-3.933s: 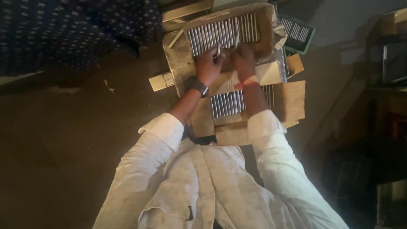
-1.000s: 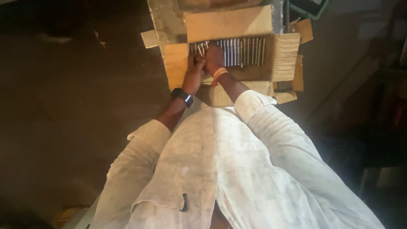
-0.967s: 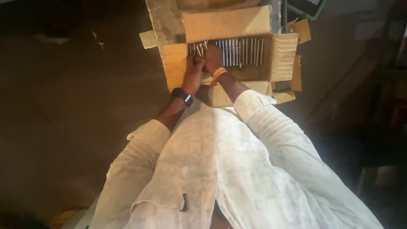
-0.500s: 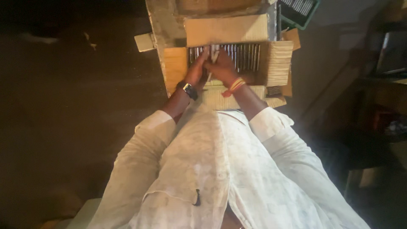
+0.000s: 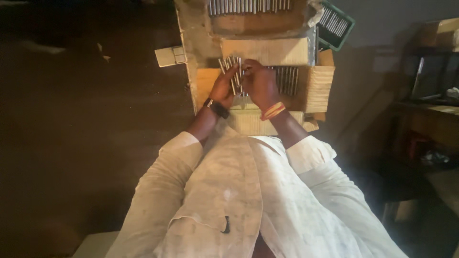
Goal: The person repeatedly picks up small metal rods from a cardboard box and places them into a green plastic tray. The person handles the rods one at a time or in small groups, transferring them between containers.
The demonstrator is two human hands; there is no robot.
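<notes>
Over the open carton (image 5: 320, 88), left hand (image 5: 224, 88) and right hand (image 5: 259, 86) clasp thin grey metal rods (image 5: 233, 71).

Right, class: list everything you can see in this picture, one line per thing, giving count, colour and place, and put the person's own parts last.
Open brown cardboard box: one, tan, under the hands, flaps folded out.
Thin silver metal rods: a row, too many to count, standing side by side in that box.
Bundle of silver rods: a handful, grey, gripped between both hands.
Second cardboard box of rods: one, tan, beyond the first, top edge.
Green plastic crate: one, green, top right, holding more rods.
Small pale block: one, whitish, left of the boxes.
Dark floor: brown, left side.
Left hand: one, black wristwatch on the wrist, on the bundle.
Right hand: one, orange bands on the wrist, on the bundle.
White sleeves: two, bottom.
</notes>
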